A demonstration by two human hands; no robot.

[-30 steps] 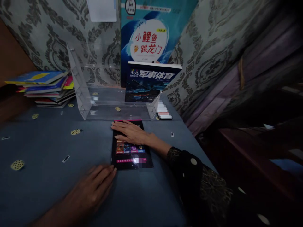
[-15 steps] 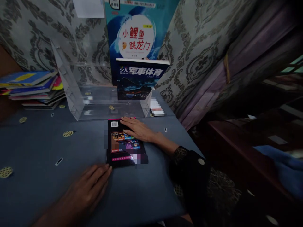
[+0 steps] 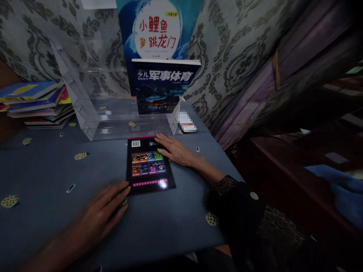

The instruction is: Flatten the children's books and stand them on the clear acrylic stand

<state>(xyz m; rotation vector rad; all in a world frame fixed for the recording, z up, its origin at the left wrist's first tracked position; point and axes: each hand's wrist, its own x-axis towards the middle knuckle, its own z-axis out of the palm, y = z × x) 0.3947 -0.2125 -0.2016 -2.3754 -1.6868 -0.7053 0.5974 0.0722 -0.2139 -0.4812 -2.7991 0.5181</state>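
Our right hand (image 3: 176, 150) lies flat, fingers spread, on the far right corner of the black book (image 3: 149, 165) — pressing, not gripping. Our left hand (image 3: 103, 211) rests open on the table (image 3: 42, 211), fingertips touching the book's near left corner, nothing in it.

The book lies face down just short of the clear rack (image 3: 119, 113), which stands beyond our right fingertips. Two books already stand in the rack's right end — the navy book (image 3: 161, 88) in front, the blue one (image 3: 155, 30) behind. This book is not yet lifted, and a stack (image 3: 36, 104) waits far off to the left.
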